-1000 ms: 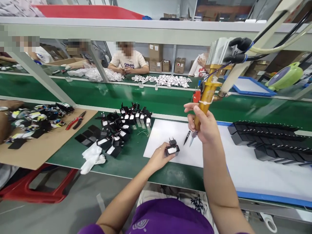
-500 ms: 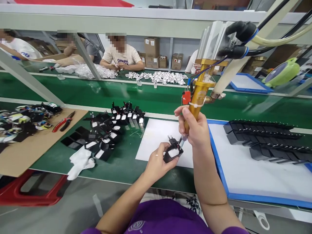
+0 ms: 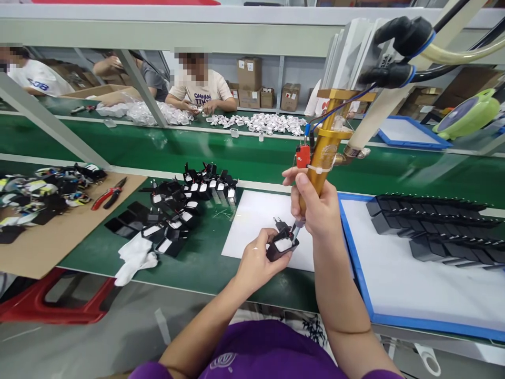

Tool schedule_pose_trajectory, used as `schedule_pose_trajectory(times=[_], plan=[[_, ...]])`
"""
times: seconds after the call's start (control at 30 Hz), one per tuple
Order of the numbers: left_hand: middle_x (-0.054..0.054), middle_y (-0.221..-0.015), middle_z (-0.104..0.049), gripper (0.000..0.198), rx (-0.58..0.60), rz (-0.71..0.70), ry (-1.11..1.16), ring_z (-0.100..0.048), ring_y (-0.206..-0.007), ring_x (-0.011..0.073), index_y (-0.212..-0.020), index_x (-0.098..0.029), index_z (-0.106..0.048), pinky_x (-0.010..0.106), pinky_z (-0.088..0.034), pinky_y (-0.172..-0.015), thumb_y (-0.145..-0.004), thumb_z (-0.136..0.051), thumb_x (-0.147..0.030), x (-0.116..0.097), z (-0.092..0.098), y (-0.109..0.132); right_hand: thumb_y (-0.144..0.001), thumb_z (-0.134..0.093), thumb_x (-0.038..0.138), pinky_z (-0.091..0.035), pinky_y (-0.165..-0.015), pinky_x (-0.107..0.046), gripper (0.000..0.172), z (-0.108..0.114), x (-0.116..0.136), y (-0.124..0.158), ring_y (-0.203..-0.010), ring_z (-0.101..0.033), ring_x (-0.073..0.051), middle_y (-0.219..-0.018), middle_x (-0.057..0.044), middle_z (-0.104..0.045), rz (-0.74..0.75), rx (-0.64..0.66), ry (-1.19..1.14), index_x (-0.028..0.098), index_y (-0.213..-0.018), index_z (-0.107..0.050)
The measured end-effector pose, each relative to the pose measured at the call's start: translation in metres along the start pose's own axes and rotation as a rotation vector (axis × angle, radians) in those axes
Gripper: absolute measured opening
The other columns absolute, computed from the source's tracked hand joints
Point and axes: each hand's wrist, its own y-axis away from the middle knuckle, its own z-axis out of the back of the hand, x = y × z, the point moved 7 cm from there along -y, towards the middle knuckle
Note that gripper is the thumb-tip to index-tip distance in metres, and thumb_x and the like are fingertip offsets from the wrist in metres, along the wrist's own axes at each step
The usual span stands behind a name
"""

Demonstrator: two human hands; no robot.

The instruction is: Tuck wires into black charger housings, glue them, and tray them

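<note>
My left hand [image 3: 258, 258] is closed around a black plug adapter [image 3: 282, 246], whose two pins point up and away. The adapter is open on top, with a pale block showing inside. My right hand [image 3: 320, 204] wraps round the lower end of a gold cylindrical dispensing tool [image 3: 326, 147] with a small red switch [image 3: 303, 157] on its side. The tool's thin tip reaches down to the adapter's open right part; whether it touches the inside is too small to tell. A white sheet [image 3: 248, 218] lies beneath both hands.
Several open black adapters [image 3: 169, 216] crowd the bench at left, beside a white glove [image 3: 136, 255]. Red-handled pliers [image 3: 109, 193] lie on cardboard. Rows of black adapters [image 3: 453, 250] stand in a blue-rimmed tray [image 3: 365, 295] at right. Co-workers sit across the green belt [image 3: 236, 152].
The whole view has shifted slightly to the right and up. My two hands, the adapter and the dispensing tool keep nearly the same positions relative to each other.
</note>
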Motion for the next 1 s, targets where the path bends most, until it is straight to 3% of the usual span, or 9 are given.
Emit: schedule_pose_trajectory(times=[0.17,0.47,0.67,0.83,1.0], plan=[[-0.001,-0.090,-0.066,0.033,0.010,0.037,-0.014,-0.064,-0.082,0.0185,-0.095,-0.025,-0.041,0.028,-0.047,-0.068,-0.073,-0.064,-0.033,0.009,-0.012,-0.002,-0.078,-0.066,0.050,-0.030,-0.033,-0.019,0.033,-0.001,0.001,0.003,-0.036,-0.042,-0.003,-0.067,0.002,-0.061,-0.040,-0.025,0.021,0.019,-0.090,-0.065],[-0.003,-0.081,-0.063,0.035,-0.078,0.018,0.077,-0.062,-0.070,0.0158,-0.090,-0.025,-0.040,0.028,-0.050,-0.065,-0.069,-0.066,-0.032,-0.002,-0.028,-0.008,-0.078,-0.066,0.052,-0.028,-0.030,-0.018,0.033,-0.006,-0.002,0.006,-0.031,-0.037,-0.005,-0.043,0.009,-0.046,-0.029,-0.040,0.011,0.019,-0.081,-0.060],[-0.002,-0.084,-0.064,0.036,-0.147,-0.004,0.130,-0.063,-0.070,0.0153,-0.087,-0.024,-0.037,0.027,-0.050,-0.064,-0.068,-0.066,-0.033,-0.006,-0.028,-0.008,-0.080,-0.065,0.051,-0.029,-0.032,-0.018,0.033,-0.009,-0.001,0.008,-0.032,-0.037,-0.005,-0.042,0.009,-0.044,-0.012,0.000,-0.019,0.020,-0.075,-0.054],[0.000,-0.091,-0.066,0.036,-0.078,-0.005,0.049,-0.067,-0.082,0.0193,-0.093,-0.025,-0.038,0.029,-0.050,-0.072,-0.072,-0.066,-0.033,0.005,-0.028,-0.012,-0.080,-0.061,0.054,-0.028,-0.031,-0.019,0.035,-0.006,-0.001,0.004,-0.036,-0.040,-0.005,-0.061,0.004,-0.056,0.007,-0.013,-0.021,0.021,-0.094,-0.062],[0.003,-0.103,-0.066,0.034,0.083,0.057,-0.064,-0.066,-0.097,0.0234,-0.097,-0.025,-0.038,0.032,-0.048,-0.081,-0.075,-0.064,-0.031,0.042,-0.008,-0.018,-0.079,-0.064,0.051,-0.027,-0.031,-0.019,0.033,0.005,-0.002,-0.004,-0.038,-0.041,-0.003,-0.075,0.001,-0.062,0.012,-0.050,-0.025,0.021,-0.094,-0.063]])
